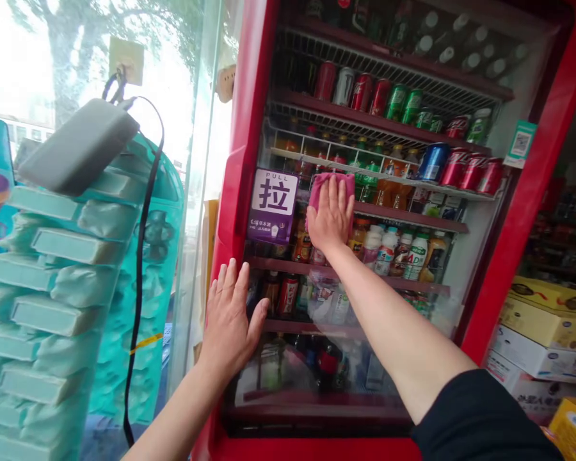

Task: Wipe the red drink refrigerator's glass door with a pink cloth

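Observation:
My right hand (331, 216) holds a pink cloth (346, 186) pressed against the glass door of a red drinks fridge (244, 147). Its fingers lie stretched over the cloth, pointing up. Lower and to the left, my left hand (230, 314) is open with its fingers upward and thumb out, at the fridge's red left frame; whether it touches the frame I cannot tell. Just above it is a purple and white pull sign (273, 205) on the door. Behind the glass, cans (362, 93) and bottles (388, 250) stand on several shelves.
On the left, a grey box-shaped device (79, 147) hangs with a black cable (141, 269) in front of a turquoise moulded display (48, 307). Stacked cartons (547, 320) stand right of the fridge. A green QR-code sticker (521, 144) is at the door's upper right.

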`<state>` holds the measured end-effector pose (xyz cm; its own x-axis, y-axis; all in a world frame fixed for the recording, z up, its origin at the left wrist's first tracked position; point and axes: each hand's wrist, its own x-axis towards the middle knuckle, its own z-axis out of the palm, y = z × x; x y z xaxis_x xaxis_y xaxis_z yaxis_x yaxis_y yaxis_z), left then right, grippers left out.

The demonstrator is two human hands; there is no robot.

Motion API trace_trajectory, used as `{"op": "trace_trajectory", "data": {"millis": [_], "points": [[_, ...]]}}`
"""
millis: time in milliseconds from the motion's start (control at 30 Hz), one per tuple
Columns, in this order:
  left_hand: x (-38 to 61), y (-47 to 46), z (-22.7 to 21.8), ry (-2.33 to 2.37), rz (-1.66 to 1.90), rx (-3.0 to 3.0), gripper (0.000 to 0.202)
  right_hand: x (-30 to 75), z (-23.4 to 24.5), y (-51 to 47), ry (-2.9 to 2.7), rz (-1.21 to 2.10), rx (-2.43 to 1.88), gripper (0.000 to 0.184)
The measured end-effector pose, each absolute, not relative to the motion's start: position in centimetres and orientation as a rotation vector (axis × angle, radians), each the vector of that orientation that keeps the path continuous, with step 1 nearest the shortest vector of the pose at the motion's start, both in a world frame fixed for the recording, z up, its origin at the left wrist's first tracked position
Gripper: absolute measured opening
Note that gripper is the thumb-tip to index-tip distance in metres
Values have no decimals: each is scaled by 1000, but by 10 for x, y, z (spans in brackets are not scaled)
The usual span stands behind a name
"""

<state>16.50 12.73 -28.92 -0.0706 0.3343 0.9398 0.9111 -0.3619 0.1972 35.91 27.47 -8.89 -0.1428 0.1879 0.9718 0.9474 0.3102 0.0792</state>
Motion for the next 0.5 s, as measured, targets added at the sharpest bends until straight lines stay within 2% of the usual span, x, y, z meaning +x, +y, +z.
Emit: {"op": "trace_trajectory", "data": {"millis": [133, 233, 333, 500], "points": [[160, 125, -292, -1372, -1428, -1690, 81, 311, -60, 271, -1745, -978, -925, 73], [156, 124, -293, -1397, -1423, -1686, 82, 283, -70, 267, -1801, -966, -821, 70], [153, 123, -295, -1413, -1423, -1674, 82, 265, -104, 264, -1852, -969, -725, 67], [150, 122, -306, -1430, -1428, -1683, 80, 246, -187, 260, -1942, -891, -681, 66]]}}
